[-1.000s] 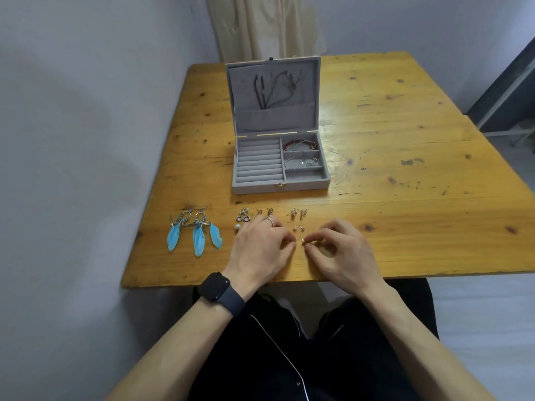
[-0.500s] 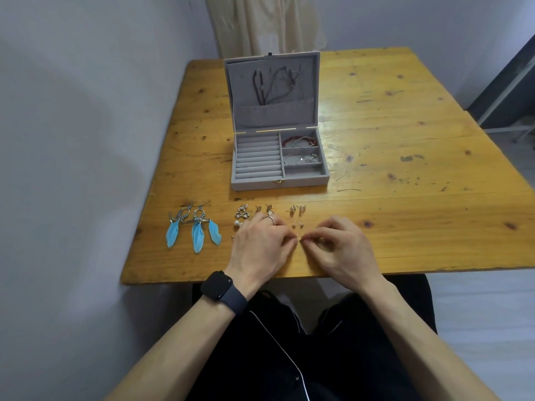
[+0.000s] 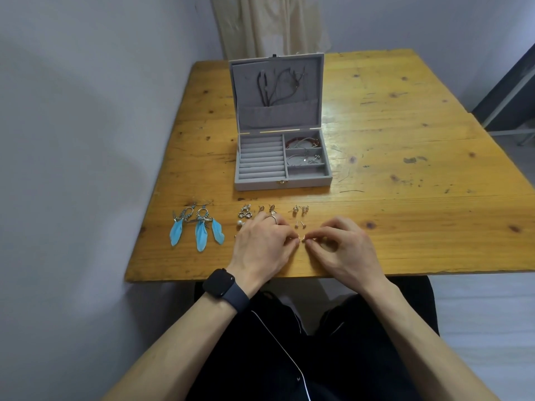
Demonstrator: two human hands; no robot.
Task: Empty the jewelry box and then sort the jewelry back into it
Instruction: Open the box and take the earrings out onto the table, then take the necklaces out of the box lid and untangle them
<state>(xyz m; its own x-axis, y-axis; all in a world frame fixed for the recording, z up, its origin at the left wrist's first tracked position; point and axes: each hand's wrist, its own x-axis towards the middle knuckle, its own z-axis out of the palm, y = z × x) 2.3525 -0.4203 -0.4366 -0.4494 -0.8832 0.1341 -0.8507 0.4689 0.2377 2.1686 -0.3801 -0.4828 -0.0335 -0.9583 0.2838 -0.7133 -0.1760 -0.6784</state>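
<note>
Since the earlier frames very little has shifted: the two hands have stayed low in the middle of the frame, their fingertips drawing a touch closer together, while the jewelry box [image 3: 282,157] sits where it was in the upper middle. The left hand [image 3: 262,247] is curled with thumb and forefinger pinched, and the right hand [image 3: 340,246] is pinched the same way; between them they hold a tiny earring piece [image 3: 301,240], too small to say which hand truly bears it. The box stands with its lid up on the surface [image 3: 405,140], bracelets [image 3: 302,143] lying in its right-hand compartments, so emptying looks unfinished. The feather earrings [image 3: 197,230] lie at the left, and small studs [image 3: 299,225] sit just above the fingertips. The likely trouble: so small a part could slip from the pinch and roll over the near edge, which is close below the hands, into the lap or onto the floor. A stray knuckle of the left hand might also scatter the neat pairs beside it. No brand, label or writing can be read anywhere; the watch [image 3: 223,286] face is dark.
</note>
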